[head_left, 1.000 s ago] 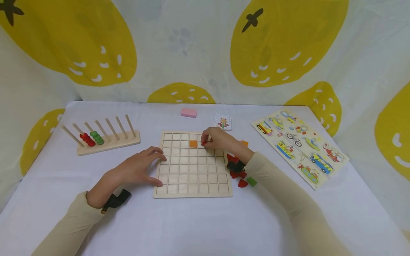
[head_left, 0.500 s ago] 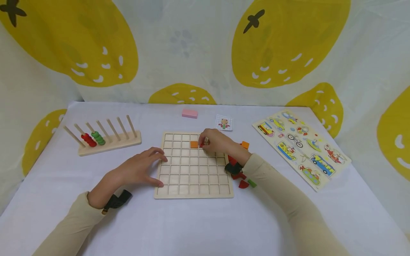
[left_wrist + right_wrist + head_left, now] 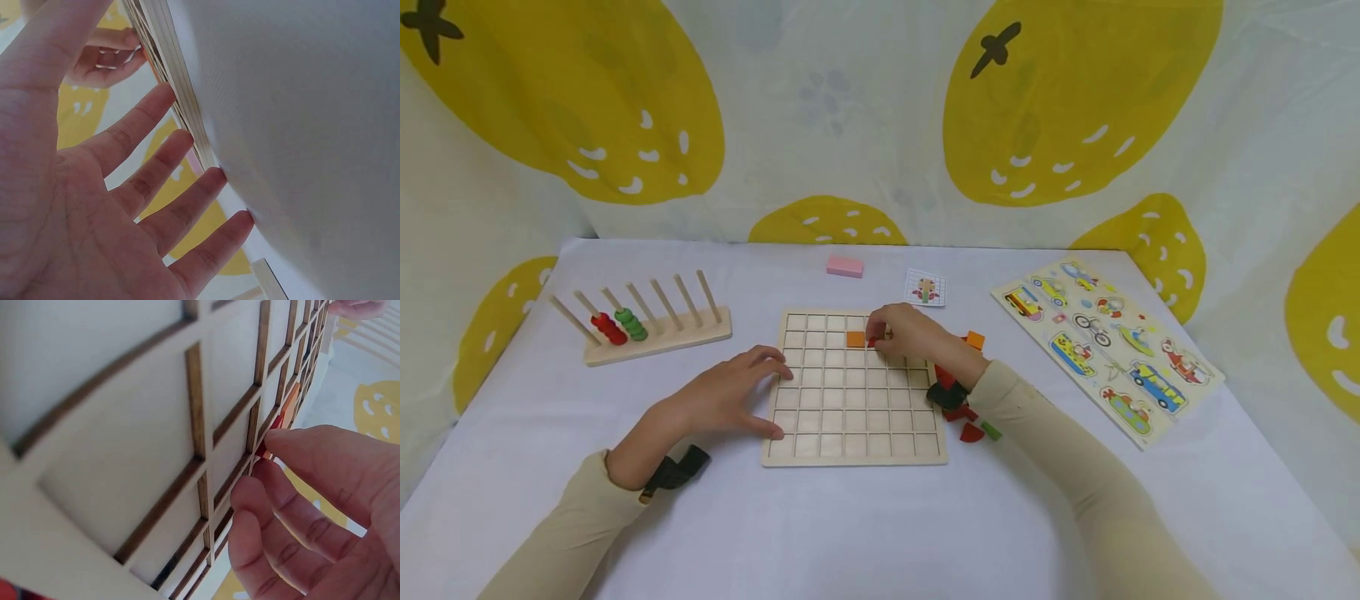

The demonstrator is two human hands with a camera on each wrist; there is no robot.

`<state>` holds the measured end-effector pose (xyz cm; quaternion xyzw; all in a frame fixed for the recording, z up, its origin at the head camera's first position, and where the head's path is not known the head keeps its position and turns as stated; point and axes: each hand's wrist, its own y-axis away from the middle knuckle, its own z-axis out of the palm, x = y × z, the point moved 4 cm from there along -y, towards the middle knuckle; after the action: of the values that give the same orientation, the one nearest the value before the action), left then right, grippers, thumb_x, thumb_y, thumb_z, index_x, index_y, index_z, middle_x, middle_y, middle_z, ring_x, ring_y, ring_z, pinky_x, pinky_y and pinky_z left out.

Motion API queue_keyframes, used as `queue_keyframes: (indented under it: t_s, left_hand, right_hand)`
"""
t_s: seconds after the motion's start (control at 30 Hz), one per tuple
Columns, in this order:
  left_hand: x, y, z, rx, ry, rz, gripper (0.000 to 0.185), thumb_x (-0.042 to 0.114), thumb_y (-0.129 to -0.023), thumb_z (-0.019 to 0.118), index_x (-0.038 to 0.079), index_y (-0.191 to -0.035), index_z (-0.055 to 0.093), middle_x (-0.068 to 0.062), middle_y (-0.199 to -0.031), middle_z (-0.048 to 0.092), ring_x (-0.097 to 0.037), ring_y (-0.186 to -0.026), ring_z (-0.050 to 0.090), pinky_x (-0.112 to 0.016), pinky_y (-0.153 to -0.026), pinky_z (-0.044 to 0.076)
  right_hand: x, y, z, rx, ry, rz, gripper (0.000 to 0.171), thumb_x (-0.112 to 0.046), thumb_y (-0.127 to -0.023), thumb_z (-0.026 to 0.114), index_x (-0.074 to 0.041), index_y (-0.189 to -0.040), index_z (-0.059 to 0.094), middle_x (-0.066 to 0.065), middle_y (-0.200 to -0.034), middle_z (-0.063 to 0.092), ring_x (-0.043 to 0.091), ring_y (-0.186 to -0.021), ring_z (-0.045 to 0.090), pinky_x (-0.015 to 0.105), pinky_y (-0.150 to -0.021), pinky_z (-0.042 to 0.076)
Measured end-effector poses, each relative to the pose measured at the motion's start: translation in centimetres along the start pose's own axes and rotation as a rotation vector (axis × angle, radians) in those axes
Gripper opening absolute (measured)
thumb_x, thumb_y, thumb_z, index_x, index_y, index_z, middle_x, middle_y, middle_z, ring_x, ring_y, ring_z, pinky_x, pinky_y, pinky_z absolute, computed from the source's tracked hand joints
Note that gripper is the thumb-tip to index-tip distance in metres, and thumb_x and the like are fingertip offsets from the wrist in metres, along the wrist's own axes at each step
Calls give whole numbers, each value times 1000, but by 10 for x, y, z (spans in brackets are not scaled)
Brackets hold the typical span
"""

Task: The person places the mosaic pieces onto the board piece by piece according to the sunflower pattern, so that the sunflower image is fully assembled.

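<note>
Head view shows the right hand (image 3: 906, 333) pinching a red piece (image 3: 872, 341) on the grid board (image 3: 853, 385) mid-table, now lower beside the orange piece (image 3: 854, 338). Left hand (image 3: 722, 396) stays flat and open on the board's left edge.

A small red wooden tile (image 3: 872, 342) is sitting beside the orange square tile (image 3: 854, 338) on the pale wooden grid board (image 3: 853, 442), under a yellow-patterned white backdrop cloth (image 3: 850, 125).

Lemon-print cloth (image 3: 880, 125) behind white table (image 3: 880, 525).
</note>
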<state>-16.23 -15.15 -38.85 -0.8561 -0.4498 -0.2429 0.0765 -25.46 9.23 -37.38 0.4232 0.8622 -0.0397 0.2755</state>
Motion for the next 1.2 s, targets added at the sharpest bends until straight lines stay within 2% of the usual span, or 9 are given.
queue_keyframes:
  t_s: [0.3, 0.57, 0.9, 1.2]
  left_hand:
    - [1, 0, 1, 3, -6, -11, 71, 49, -70, 84, 14, -125, 57, -12, -139, 45, -38, -125, 48, -57, -98, 41]
    - [1, 1, 1, -6, -10, -21, 70, 48, -70, 84, 14, -125, 57, -11, -140, 44, -37, -126, 47, -56, -99, 41]
    - [2, 2, -1, -14, -12, -29, 71, 51, -71, 83, 15, -125, 56, -11, -140, 43, -38, -127, 46, -57, -99, 41]
    - [1, 2, 0, -12, -18, -24, 70, 50, -71, 83, 15, -125, 56, -11, -140, 44, -37, -126, 46, -57, -98, 42]
  right_hand:
    - [1, 0, 1, 1, -13, -2, 8, -4, -90, 67, -4, -99, 69, 7, -95, 66, 22, -87, 55, 32, -82, 50]
    - [5, 12, -12, 32, -56, 19, 9, -6, -91, 66, -2, -98, 68, 8, -94, 65, 22, -83, 55, 32, -76, 49]
    - [28, 29, -26, 24, -69, 155, 13, -10, -91, 67, -4, -104, 67, 8, -97, 65, 24, -86, 56, 30, -74, 49]
    - [55, 51, -36, 67, -76, 184, 14, -6, -91, 65, 0, -103, 67, 13, -99, 64, 27, -87, 54, 28, -71, 50]
